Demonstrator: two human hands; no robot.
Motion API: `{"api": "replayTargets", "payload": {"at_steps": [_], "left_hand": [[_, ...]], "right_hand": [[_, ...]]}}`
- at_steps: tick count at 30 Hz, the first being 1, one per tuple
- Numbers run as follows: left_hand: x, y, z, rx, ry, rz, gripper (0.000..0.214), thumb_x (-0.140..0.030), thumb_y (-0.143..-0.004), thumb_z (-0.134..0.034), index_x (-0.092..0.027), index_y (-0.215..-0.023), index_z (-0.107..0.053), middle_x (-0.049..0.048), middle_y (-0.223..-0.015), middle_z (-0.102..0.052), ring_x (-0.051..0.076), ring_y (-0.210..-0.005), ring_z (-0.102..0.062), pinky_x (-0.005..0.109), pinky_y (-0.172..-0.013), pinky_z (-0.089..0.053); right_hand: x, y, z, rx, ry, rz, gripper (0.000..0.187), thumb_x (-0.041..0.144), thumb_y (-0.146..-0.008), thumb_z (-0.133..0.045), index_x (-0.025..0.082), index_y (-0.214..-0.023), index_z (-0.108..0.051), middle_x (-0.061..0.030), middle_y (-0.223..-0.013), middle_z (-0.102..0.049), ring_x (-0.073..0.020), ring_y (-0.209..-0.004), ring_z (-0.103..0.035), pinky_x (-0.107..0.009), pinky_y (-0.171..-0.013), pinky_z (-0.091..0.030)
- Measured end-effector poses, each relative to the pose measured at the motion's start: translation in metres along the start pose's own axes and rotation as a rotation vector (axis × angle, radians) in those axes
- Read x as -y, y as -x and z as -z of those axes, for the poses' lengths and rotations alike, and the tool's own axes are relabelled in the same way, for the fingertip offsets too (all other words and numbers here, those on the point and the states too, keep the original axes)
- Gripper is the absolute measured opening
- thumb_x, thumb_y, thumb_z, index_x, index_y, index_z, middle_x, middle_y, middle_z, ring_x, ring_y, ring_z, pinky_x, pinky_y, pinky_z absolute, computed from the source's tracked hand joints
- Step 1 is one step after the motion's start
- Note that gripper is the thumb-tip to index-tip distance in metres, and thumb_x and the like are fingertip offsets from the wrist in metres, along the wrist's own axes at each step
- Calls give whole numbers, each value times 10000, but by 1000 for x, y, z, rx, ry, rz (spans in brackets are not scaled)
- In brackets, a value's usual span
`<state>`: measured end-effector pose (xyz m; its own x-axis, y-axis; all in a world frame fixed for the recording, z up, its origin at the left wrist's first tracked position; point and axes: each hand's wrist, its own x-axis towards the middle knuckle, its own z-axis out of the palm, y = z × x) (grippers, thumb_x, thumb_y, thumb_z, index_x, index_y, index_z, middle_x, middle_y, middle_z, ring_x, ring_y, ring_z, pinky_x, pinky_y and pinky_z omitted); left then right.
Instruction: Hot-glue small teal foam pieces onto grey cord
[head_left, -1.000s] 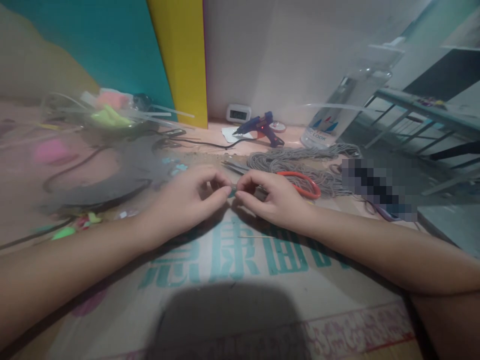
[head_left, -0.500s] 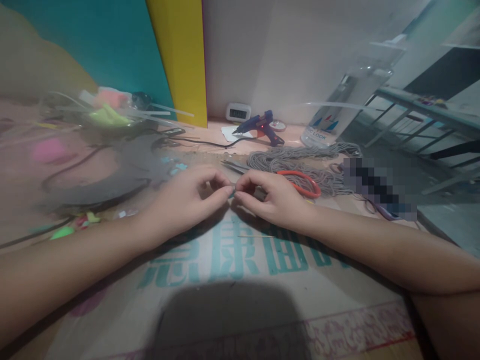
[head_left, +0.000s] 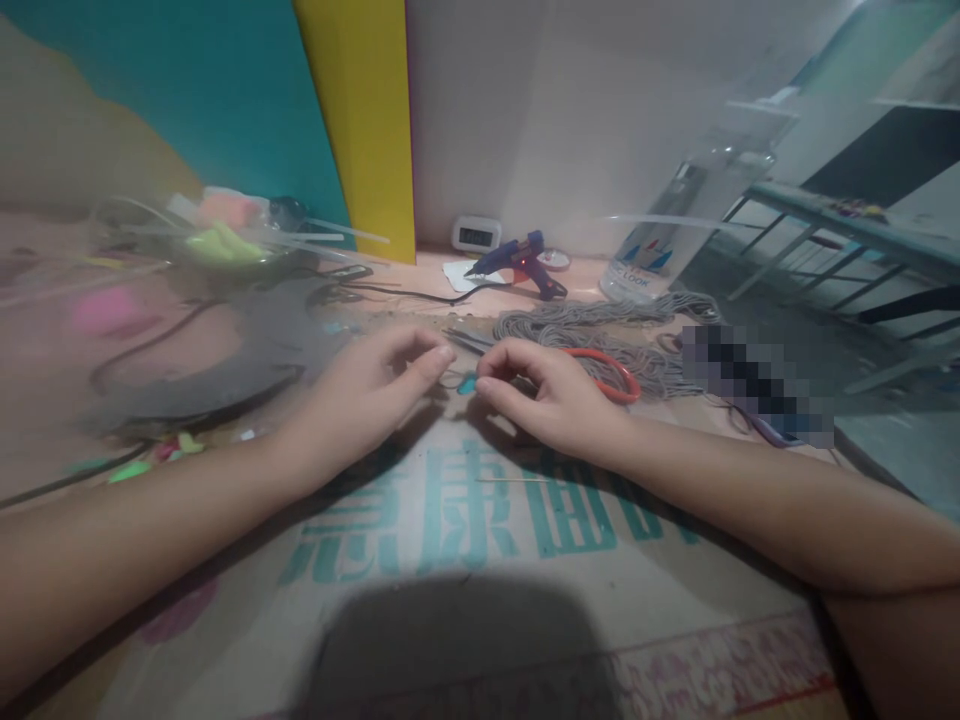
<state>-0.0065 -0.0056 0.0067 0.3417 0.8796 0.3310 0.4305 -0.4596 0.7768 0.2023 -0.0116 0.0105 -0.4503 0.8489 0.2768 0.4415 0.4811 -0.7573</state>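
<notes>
Between the thumb and forefinger of my right hand (head_left: pixel 547 400) is a small, rounded teal piece (head_left: pixel 467 384), its kind too small to make out. My left hand (head_left: pixel 382 390) is a little to its left, thumb and forefinger pressed together; whether anything thin is pinched there is not clear. A gap separates the two hands' fingertips. Just behind my right hand lie scissors with an orange handle (head_left: pixel 611 372), their blades pointing left. A thin pale stick (head_left: pixel 514 480) rests on the printed sheet below my hands.
Grey yarn (head_left: pixel 600 325) is heaped behind the scissors. A blue glue gun (head_left: pixel 517 260) with a red light stands by a small digital clock (head_left: pixel 476 235). A clear bottle (head_left: pixel 660 235) is at back right. Soft colourful lumps and a bag (head_left: pixel 232 240) lie left.
My left fingertips have drawn away from the teal piece, up and to the left. My right hand keeps the piece, which now shows more fully.
</notes>
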Motion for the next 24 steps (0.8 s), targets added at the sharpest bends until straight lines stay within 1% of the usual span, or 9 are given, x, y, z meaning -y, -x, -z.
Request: {"api": "replayTargets", "payload": {"at_steps": [4,8,14,20,22,24], "left_hand": [[-1,-2,2,29,-53,-94,221,-395,-925,-570,-225,-947,-710,28,-1013,-705,209,-976,-627,342,-906,-454],[-1,-2,2,70,-64,-122,203,-368,-915,-576,-221,-933,-716,35,-1022,-698,208,-991,-624,352,-927,-457],[-2,-3,2,90,-84,-99,205,-366,-919,-561,-210,-870,-684,32,-993,-696,204,-976,-617,351,-917,-448],[-3,-1,1,89,-60,-32,228,-388,-942,-504,-206,-849,-606,19,-898,-669,199,-889,-605,336,-831,-458],[-3,-1,0,77,-23,9,226,-385,-952,-478,-206,-851,-574,24,-890,-656,203,-892,-597,338,-814,-464],[-3,-1,0,31,4,43,221,-385,-958,-458,-210,-858,-549,26,-892,-639,204,-897,-588,339,-810,-466]], "right_hand": [[0,0,2,4,64,55,99,266,-875,-576,170,-854,-590,9,-744,-634,-110,-668,-569,-237,-623,-428],[0,-1,2,10,91,78,77,243,-867,-576,171,-845,-590,10,-736,-636,-112,-672,-570,-238,-632,-429],[2,-1,2,34,98,76,80,243,-864,-577,172,-831,-587,12,-713,-630,-111,-650,-566,-234,-610,-424],[1,-1,2,39,113,100,79,236,-865,-577,165,-834,-590,3,-729,-641,-115,-670,-581,-240,-642,-445],[1,-1,2,42,112,103,78,238,-865,-575,167,-835,-586,3,-734,-643,-115,-674,-583,-241,-644,-445],[2,-1,2,47,116,90,79,245,-866,-575,171,-840,-582,3,-739,-645,-116,-676,-581,-243,-641,-442]]}}
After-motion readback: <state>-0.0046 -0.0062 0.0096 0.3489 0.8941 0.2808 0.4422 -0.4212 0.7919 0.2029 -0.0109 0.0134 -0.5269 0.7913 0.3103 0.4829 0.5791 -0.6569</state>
